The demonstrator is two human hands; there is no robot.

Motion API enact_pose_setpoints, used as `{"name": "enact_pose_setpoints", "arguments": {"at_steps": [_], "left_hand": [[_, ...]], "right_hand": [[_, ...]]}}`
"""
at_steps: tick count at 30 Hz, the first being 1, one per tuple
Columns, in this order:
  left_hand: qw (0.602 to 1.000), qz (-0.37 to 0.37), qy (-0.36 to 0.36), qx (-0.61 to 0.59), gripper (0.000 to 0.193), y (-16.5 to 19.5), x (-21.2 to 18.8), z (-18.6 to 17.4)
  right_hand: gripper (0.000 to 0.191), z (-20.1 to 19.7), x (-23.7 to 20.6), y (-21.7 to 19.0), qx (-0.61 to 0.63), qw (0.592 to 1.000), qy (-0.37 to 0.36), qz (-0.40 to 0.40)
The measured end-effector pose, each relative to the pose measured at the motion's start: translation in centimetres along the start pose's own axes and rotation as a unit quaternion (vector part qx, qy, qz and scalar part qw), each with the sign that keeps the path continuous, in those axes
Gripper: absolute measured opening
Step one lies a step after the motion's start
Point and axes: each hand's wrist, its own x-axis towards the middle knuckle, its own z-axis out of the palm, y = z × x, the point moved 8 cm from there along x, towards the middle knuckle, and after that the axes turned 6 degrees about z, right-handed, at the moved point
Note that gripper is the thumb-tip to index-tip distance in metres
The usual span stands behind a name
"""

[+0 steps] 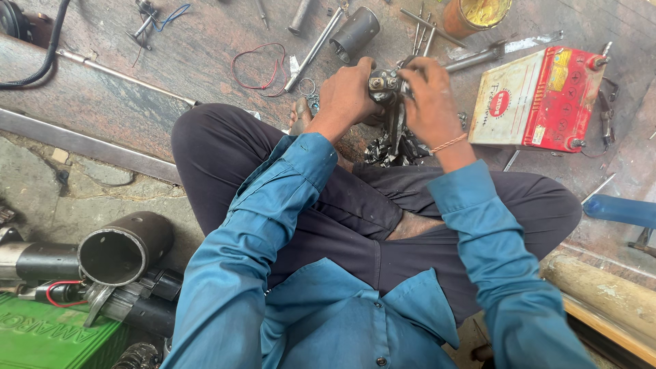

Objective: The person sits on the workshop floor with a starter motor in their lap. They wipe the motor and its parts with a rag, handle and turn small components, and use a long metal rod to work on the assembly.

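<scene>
Centrally, one small metal motor part [384, 85], dark and greasy, held above the crossed legs. Left hand [348, 92]: fingers curled, clasping its left side. Right hand [429, 96]: closed over its top and right side. Red-and-cream battery [540, 99] just right, on the stone floor [171, 82].

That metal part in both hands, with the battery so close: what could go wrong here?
The part is gripped by the left hand and right hand above the lap, so it could slip onto the bare foot. Loose rods and a red wire lie near the battery; metal touching its exposed terminals might spark.
</scene>
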Motion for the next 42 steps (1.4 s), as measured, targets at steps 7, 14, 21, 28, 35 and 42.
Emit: {"name": "enact_pose_setpoints", "arguments": {"at_steps": [7, 14, 21, 28, 35, 42], "left_hand": [[1.0, -0.018, -0.012, 0.002, 0.079, -0.2, 0.0, 0.2], [1.0, -0.011, -0.007, 0.004, 0.081, -0.4, 0.1, 0.4], [1.0, -0.015, -0.017, -0.004, 0.081, -0.4, 0.0, 0.5], [0.999, -0.027, -0.026, 0.003, 0.08, -0.4, 0.0, 0.3], [1.0, -0.007, -0.023, 0.002, 0.083, -0.3, 0.1, 0.5], [1.0, -0.005, -0.024, 0.005, 0.084, -0.4, 0.2, 0.5]], "right_hand": [[0.047, -0.3, 0.4, -0.8, -0.006, 0.999, -0.019, -0.035], [0.047, 0.0, 0.8, 0.5, 0.041, 0.998, -0.031, -0.023], [0.031, 1.7, 0.2, 5.5, 0.248, 0.959, -0.095, 0.095], [0.05, 1.6, -1.1, 8.2, 0.64, 0.746, 0.073, 0.171], [0.029, -0.9, -1.2, 7.0, 0.499, 0.852, 0.116, 0.11], [0.031, -1.0, 0.0, 4.2, 0.205, 0.968, 0.048, 0.139]]}}
